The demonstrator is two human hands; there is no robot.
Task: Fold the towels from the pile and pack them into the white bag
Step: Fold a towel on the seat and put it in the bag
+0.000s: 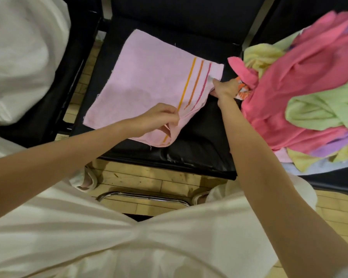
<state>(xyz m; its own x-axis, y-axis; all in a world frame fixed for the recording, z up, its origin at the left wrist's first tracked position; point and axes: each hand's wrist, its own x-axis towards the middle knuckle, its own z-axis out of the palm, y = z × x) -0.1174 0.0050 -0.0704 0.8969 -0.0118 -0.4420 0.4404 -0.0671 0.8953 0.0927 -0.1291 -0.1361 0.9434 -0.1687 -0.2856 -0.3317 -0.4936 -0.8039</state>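
Head camera, looking down: a pale pink towel (pixel 149 81) with three thin stripes — yellow, orange and magenta — near one end lies spread flat on the black seat (pixel 199 137) of a chair. The towel's striped end is rumpled and slightly lifted, its near corner folding over the seat. The left hand (pixel 159 119) pinches the near edge of that striped end, its grip closed with thumb and fingers on the cloth. The right hand (pixel 225 88) pinches the far corner of the same end, its grip likewise curled around the fabric. Just beside the right hand, on the neighbouring seat, sits a loose pile of towels (pixel 301 93) in hot pink, light green, pale yellow and lilac, blurred at the frame's edge. A white bag (pixel 22 57) bulges on the seat to the left, apart from the towel. Wood flooring (pixel 141 177) shows beneath the chairs.
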